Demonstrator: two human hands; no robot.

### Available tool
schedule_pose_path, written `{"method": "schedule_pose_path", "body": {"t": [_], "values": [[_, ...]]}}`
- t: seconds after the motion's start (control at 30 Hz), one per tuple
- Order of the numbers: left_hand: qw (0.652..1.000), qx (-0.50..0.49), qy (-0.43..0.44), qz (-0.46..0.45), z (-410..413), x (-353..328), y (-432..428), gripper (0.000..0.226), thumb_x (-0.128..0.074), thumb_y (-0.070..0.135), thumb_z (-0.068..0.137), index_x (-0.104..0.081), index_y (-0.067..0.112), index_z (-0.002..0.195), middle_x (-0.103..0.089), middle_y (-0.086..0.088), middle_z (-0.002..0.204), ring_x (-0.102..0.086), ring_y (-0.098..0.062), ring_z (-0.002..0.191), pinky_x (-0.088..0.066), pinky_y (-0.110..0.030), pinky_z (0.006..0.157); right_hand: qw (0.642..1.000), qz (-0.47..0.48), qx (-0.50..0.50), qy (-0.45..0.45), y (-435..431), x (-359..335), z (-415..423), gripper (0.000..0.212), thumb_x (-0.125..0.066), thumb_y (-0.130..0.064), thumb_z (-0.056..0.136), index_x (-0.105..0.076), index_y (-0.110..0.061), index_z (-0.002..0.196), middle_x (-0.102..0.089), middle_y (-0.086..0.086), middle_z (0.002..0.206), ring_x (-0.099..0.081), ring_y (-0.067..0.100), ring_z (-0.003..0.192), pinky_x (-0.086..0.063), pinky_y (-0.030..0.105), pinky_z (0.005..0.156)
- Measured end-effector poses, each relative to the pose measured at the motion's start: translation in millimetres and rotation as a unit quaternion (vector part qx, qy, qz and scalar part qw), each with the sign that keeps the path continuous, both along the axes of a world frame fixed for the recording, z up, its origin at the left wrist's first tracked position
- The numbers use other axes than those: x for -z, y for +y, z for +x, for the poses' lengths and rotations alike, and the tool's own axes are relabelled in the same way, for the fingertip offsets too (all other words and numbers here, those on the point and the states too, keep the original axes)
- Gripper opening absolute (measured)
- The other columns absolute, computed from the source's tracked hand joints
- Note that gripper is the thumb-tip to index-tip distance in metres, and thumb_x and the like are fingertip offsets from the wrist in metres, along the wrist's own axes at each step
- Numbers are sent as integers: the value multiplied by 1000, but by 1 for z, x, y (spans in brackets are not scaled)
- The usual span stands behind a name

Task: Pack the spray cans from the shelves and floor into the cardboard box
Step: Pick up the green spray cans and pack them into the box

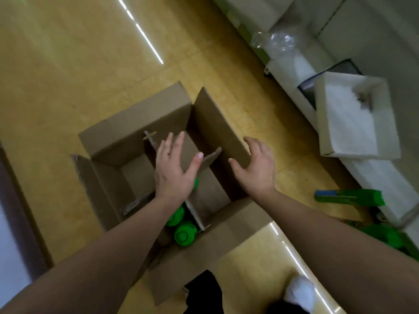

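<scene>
- Reaching over an open cardboard box [127,125], both bare hands are spread and grasp nothing.
- The floor [79,64] is glossy yellow-tan, and a bright streak of ceiling light [145,35] is mirrored across it.
- The box stands on this floor with all four flaps folded outward; a cardboard divider [213,155] stands inside and splits it into compartments.
- The left hand [174,175] hangs above the divider, fingers straight and apart, thumb out to the side, released.
- The right hand [258,168] is over the box's right flap, fingers relaxed and open; whether it touches the cardboard cannot be told.
- Spray cans [183,234] with bright green caps stand upright in the near part of the box, just beside the divider and partly hidden under the left forearm.
- More green cans [353,197] lie to the right, at the foot of the shelves, one showing a blue end; further green shapes [383,236] sit nearer the lower right corner, blurred.
- White shelves [292,87] run along the right side of the room.
- An open white box [353,123] with white filling rests on them, and crumpled clear plastic [276,41] lies farther back.
- A dark brown frame [20,211] edges the left side.
- At the bottom, a white shoe [299,291] and a dark trouser leg [204,291] are beside the box's near flap.
- Any print on the boxes and cans is too blurred to read.
</scene>
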State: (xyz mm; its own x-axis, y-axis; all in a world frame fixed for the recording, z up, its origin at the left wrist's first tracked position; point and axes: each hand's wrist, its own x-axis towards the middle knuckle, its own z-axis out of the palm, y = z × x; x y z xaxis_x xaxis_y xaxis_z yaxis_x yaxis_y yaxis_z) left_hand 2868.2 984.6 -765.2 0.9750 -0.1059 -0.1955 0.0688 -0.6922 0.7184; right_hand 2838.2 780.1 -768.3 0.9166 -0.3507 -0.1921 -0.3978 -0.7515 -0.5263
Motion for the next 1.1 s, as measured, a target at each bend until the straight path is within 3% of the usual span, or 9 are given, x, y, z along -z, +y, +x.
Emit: {"method": "schedule_pose_path", "body": {"t": [0.17, 0.4, 0.63, 0.83, 1.1], "values": [[994, 104, -37, 5, 11, -28, -88, 71, -48, 62, 96, -26, 33, 157, -15, 2, 167, -6, -21, 153, -9, -35, 118, 996, -28, 84, -22, -74, -22, -27, 69, -69, -46, 89, -42, -26, 149, -37, 2, 156, -29, 23, 144, -30, 42, 119], [977, 207, -54, 10, -51, -39, -231, 73, -50, 62, 95, -25, 34, 157, -16, 1, 167, -8, -23, 153, -14, -45, 121, 976, -67, 207, -17, -198, -37, -148, 76, -70, -51, 86, -39, -26, 151, -36, 3, 155, -30, 25, 143, -31, 47, 118], [940, 336, -67, 0, -163, -33, -370, 73, -58, 58, 92, -33, 30, 154, -29, -3, 161, -24, -27, 147, -28, -49, 118, 940, -46, 338, -10, -312, -45, -311, 72, -70, -47, 88, -41, -26, 149, -36, 3, 155, -29, 24, 143, -26, 40, 118], [896, 441, -55, 4, -283, -27, -474, 73, -59, 58, 91, -33, 31, 154, -28, -2, 161, -22, -24, 148, -27, -48, 119, 895, -63, 441, 10, -391, -40, -466, 71, -71, -47, 87, -43, -24, 148, -40, 5, 152, -32, 26, 141, -30, 42, 117], [821, 569, -50, -3, -452, -13, -585, 74, -59, 58, 91, -34, 30, 154, -30, -4, 160, -24, -24, 147, -29, -46, 117, 808, -62, 585, 29, -438, -17, -659, 71, -73, -46, 86, -48, -17, 145, -44, 12, 147, -37, 31, 136, -33, 44, 113]]}}
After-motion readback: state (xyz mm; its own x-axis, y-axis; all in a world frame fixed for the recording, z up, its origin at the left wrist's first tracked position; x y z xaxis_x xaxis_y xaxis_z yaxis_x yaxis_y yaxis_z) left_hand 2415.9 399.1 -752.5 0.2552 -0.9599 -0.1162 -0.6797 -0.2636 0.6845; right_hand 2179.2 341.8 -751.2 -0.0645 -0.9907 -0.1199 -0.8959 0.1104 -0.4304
